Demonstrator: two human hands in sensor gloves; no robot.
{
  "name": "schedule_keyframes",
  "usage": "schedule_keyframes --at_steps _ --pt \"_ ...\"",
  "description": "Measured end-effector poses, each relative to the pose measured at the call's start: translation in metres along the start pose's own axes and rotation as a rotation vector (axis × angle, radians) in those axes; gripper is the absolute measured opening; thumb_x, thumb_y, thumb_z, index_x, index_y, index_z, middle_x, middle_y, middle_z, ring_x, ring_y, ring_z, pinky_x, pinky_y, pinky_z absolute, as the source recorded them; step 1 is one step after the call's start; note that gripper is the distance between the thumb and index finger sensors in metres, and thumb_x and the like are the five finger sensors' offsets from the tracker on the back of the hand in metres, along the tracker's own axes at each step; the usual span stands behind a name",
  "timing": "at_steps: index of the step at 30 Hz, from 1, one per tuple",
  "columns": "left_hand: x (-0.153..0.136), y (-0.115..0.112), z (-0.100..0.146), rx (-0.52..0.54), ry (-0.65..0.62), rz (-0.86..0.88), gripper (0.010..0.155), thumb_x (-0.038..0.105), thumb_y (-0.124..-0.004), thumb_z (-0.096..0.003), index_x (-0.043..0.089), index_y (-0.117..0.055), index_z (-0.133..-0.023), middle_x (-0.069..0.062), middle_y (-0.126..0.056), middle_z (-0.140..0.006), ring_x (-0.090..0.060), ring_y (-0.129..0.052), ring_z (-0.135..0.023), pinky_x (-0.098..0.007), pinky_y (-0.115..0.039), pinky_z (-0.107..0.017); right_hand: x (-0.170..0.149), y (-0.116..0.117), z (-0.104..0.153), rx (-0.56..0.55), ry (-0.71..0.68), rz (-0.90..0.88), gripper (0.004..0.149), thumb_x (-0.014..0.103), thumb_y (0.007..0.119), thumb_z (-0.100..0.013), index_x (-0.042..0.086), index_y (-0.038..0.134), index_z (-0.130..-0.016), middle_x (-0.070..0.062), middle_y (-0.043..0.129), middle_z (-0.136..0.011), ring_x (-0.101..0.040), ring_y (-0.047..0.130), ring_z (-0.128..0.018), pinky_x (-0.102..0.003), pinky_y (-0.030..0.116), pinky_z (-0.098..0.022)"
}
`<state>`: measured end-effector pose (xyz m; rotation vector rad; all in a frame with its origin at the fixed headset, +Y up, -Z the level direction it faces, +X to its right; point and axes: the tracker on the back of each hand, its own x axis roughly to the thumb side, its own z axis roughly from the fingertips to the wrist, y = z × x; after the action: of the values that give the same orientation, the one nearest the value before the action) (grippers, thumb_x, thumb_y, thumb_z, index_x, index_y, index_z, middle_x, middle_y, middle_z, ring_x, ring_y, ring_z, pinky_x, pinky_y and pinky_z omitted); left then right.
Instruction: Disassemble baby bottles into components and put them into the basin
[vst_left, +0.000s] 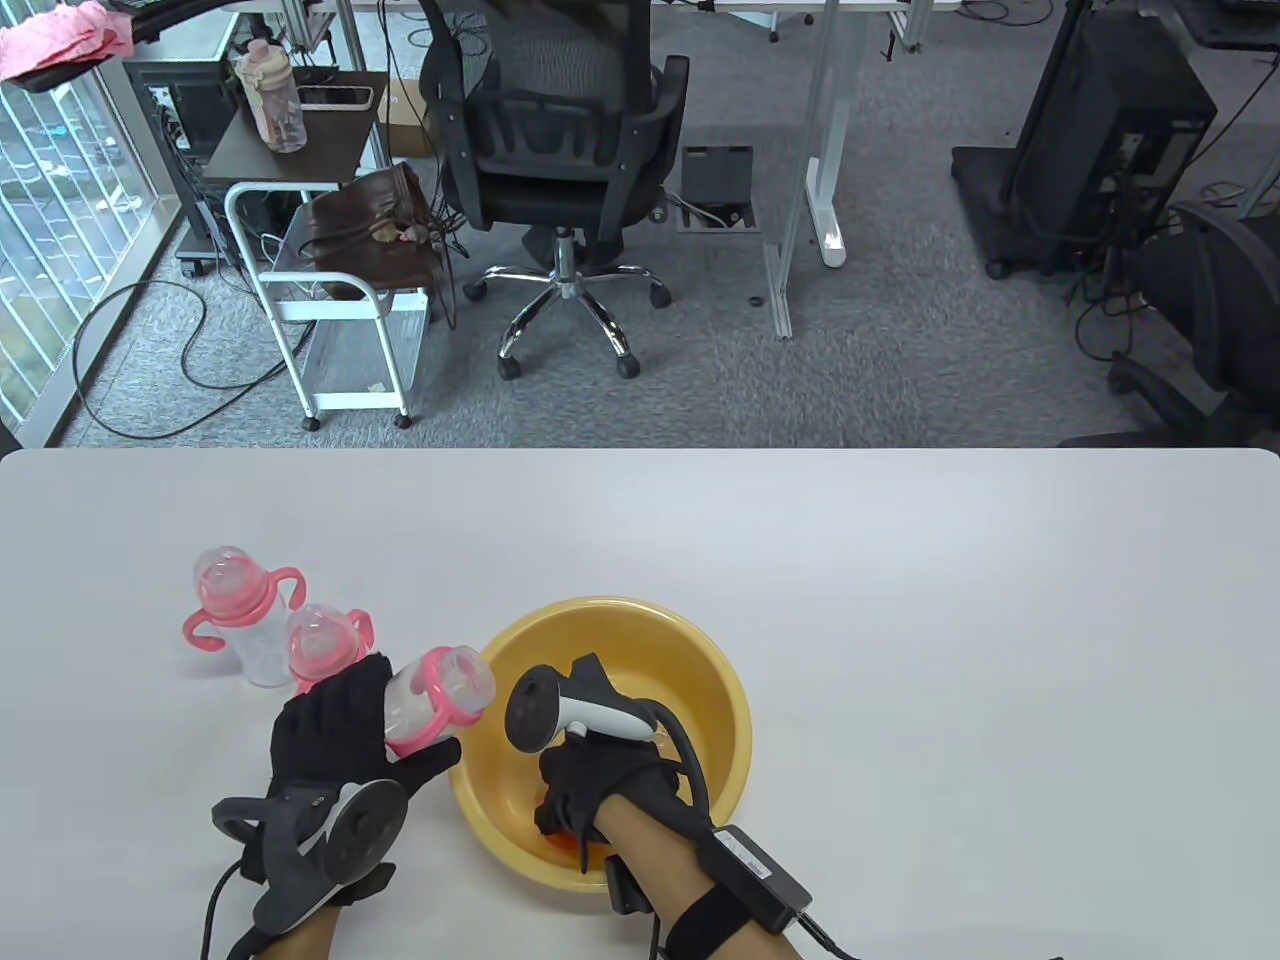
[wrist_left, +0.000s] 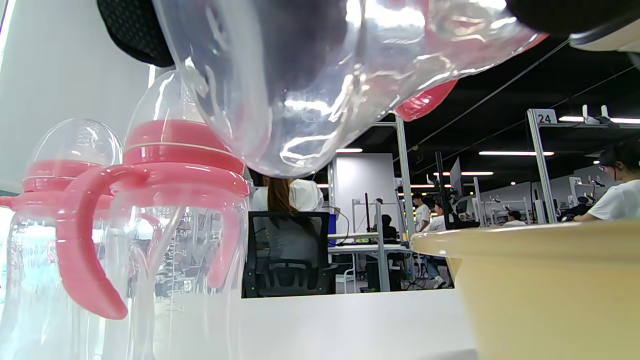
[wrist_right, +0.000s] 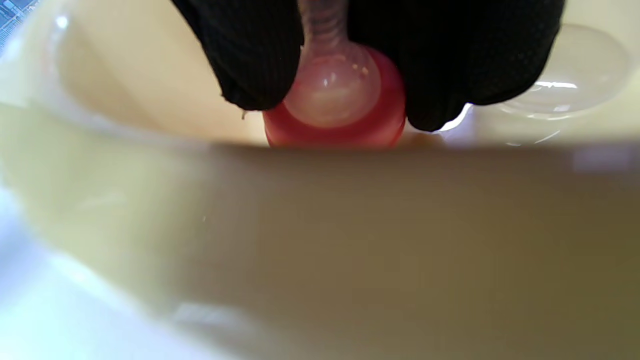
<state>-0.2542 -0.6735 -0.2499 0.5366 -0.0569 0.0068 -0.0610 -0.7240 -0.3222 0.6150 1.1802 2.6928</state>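
Observation:
My left hand (vst_left: 330, 730) grips a clear baby bottle (vst_left: 435, 700) with a pink handle ring. The bottle is tilted with its mouth toward the yellow basin (vst_left: 640, 625). In the left wrist view its clear body (wrist_left: 325, 75) fills the top. My right hand (vst_left: 575, 800) is down inside the basin. There its fingers (wrist_right: 250, 55) pinch a silicone nipple in a pink screw collar (wrist_right: 335, 105) just above the basin floor. A clear dome cap (wrist_right: 565, 75) lies in the basin beside it. Two capped bottles (vst_left: 235, 610) (vst_left: 325, 645) stand upright left of the basin.
The basin wall (wrist_right: 320, 240) blocks the lower half of the right wrist view. The standing bottles (wrist_left: 185, 225) (wrist_left: 50, 200) are close to my left hand, with the basin rim (wrist_left: 550, 240) to its right. Office chairs and a trolley stand beyond the table's far edge.

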Motion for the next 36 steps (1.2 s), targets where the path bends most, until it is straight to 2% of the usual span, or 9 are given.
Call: schedule_keyframes --at_steps 6,10,14,18,21,25,32,36 --pt "0.0 0.0 0.0 -0.002 -0.003 -0.002 0.097 0.075 -0.066 -0.0318 0.012 -0.06 -0.105 -0.012 -0.081 -0.097 -0.031 -0.091 -0.087 -0.055 -0.072 -0.069 -0.002 -0.006 0.008 -0.027 -0.033 -0.063 0.07 0.038 0.076 -0.059 0.003 0.05 -0.113 -0.036 0.057 -0.107 -0.058 0.08 -0.084 -0.065 0.072 -0.06" --pt "0.001 0.0 0.0 -0.004 -0.007 -0.002 0.097 0.075 -0.066 -0.032 0.012 -0.06 -0.105 -0.012 -0.081 -0.097 -0.031 -0.092 -0.087 -0.055 -0.072 -0.069 -0.003 -0.021 0.034 -0.152 -0.118 -0.114 0.07 0.038 0.076 -0.058 0.003 0.051 -0.113 -0.036 0.058 -0.107 -0.058 0.08 -0.084 -0.065 0.072 -0.061" --pt "0.004 0.001 0.001 0.003 -0.033 0.005 0.097 0.076 -0.066 -0.0322 0.012 -0.059 -0.105 -0.012 -0.081 -0.097 -0.031 -0.091 -0.087 -0.055 -0.072 -0.069 -0.01 -0.036 0.074 -0.424 -0.223 -0.174 0.074 0.038 0.077 -0.058 0.003 0.045 -0.114 -0.037 0.052 -0.109 -0.062 0.073 -0.088 -0.07 0.066 -0.063" --pt "0.012 0.005 0.003 0.017 -0.082 0.003 0.097 0.076 -0.065 -0.032 0.013 -0.059 -0.105 -0.011 -0.081 -0.098 -0.03 -0.091 -0.088 -0.054 -0.072 -0.07 -0.014 -0.033 0.109 -0.748 -0.408 -0.132 0.08 0.041 0.077 -0.056 0.007 0.037 -0.117 -0.034 0.042 -0.114 -0.064 0.057 -0.099 -0.079 0.047 -0.069" --pt "0.016 0.006 0.005 0.015 -0.126 0.017 0.097 0.077 -0.065 -0.0316 0.014 -0.059 -0.105 -0.01 -0.081 -0.098 -0.029 -0.091 -0.089 -0.054 -0.072 -0.071 -0.011 -0.029 0.114 -0.84 -0.494 -0.083 0.083 0.043 0.078 -0.055 0.009 0.035 -0.117 -0.032 0.038 -0.117 -0.063 0.051 -0.104 -0.081 0.04 -0.071" --pt "0.024 0.009 0.008 0.032 -0.185 0.04 0.097 0.077 -0.065 -0.031 0.014 -0.059 -0.105 -0.01 -0.081 -0.098 -0.029 -0.091 -0.088 -0.054 -0.072 -0.07 -0.006 -0.026 0.111 -0.792 -0.555 -0.035 0.09 0.047 0.078 -0.053 0.011 0.026 -0.118 -0.032 0.031 -0.118 -0.062 0.047 -0.106 -0.079 0.038 -0.073" --pt "0.035 0.013 0.013 0.056 -0.278 0.058 0.097 0.077 -0.064 -0.0303 0.015 -0.059 -0.105 -0.009 -0.081 -0.098 -0.028 -0.091 -0.089 -0.053 -0.072 -0.071 -0.008 -0.025 0.116 -0.754 -0.593 -0.054 0.091 0.048 0.079 -0.052 0.012 0.029 -0.118 -0.03 0.044 -0.115 -0.057 0.064 -0.101 -0.077 0.051 -0.071" --pt "0.037 0.012 0.014 0.051 -0.283 0.086 0.097 0.077 -0.065 -0.0302 0.015 -0.059 -0.105 -0.009 -0.08 -0.098 -0.028 -0.091 -0.089 -0.053 -0.072 -0.071 -0.007 -0.023 0.116 -0.767 -0.641 -0.052 0.091 0.048 0.08 -0.051 0.013 0.028 -0.118 -0.029 0.043 -0.116 -0.056 0.063 -0.102 -0.077 0.051 -0.071"
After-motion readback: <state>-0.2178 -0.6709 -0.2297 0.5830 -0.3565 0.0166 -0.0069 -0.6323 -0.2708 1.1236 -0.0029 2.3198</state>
